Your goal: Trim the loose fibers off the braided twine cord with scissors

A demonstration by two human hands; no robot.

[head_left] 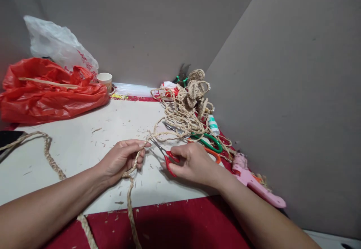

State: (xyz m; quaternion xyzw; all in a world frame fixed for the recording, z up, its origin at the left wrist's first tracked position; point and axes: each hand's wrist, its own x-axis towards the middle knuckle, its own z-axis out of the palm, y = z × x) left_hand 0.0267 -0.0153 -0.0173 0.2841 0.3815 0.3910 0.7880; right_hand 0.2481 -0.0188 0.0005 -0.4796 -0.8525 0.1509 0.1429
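Note:
My left hand (124, 159) pinches a braided straw cord (130, 198) close to its frayed end, above the white board (93, 192). The cord hangs from my fingers down past the board's front edge. Red-handled scissors (170, 161) are in my right hand (194, 163), fingers closed round the handles. Their blades point up and left, with the tips beside the frayed cord end. Another stretch of thicker braid (52, 161) runs from the left edge over the board and passes under my left forearm.
A red plastic bag (50, 102), a clear bag and a paper cup (105, 79) stand at the back left. At the right lie a heap of straw cord (183, 115), green-handled scissors (213, 141), a small bottle (213, 125) and a pink glue gun (258, 188). Grey walls rise behind.

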